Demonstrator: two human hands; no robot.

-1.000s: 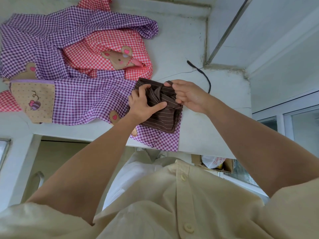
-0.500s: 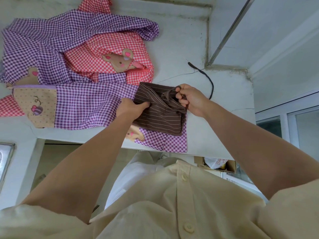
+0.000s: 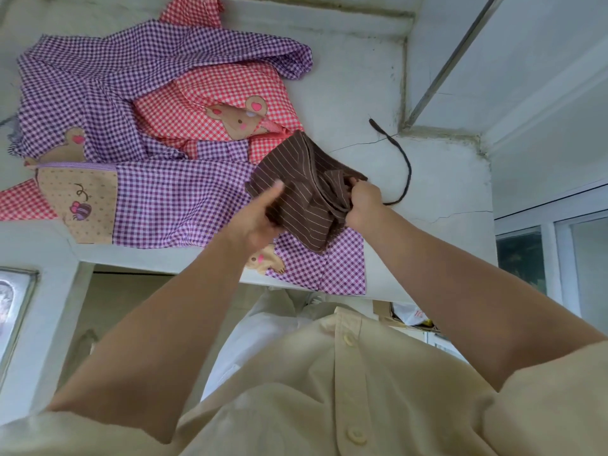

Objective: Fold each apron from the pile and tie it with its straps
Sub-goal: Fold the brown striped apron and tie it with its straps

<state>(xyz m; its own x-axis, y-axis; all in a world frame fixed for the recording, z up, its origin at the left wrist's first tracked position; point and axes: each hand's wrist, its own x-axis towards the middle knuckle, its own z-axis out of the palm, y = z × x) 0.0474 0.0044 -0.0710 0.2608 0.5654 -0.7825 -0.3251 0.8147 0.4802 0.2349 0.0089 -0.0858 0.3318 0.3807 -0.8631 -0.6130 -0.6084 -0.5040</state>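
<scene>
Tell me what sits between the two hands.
The folded brown striped apron: the left hand holds its left side, the right hand grips its bunched right edge, head view.

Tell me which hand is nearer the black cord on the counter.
Right. The right hand, gripping the brown apron at its bunched edge, sits just beside the cord, near its lower end. The left hand holds the apron's opposite side, farther away.

Domestic setting, likely a home kitchen or utility corner. Built-in plastered worktop (image 3: 444, 179), painted white and cracked toward its right edge, with open space beneath. Metal basin (image 3: 14, 311) at left. Window frames (image 3: 552, 258) at right. Cardboard box (image 3: 383, 313) with plastic bag (image 3: 408, 315) below. Gingham aprons (image 3: 171, 199) heaped on top.
</scene>
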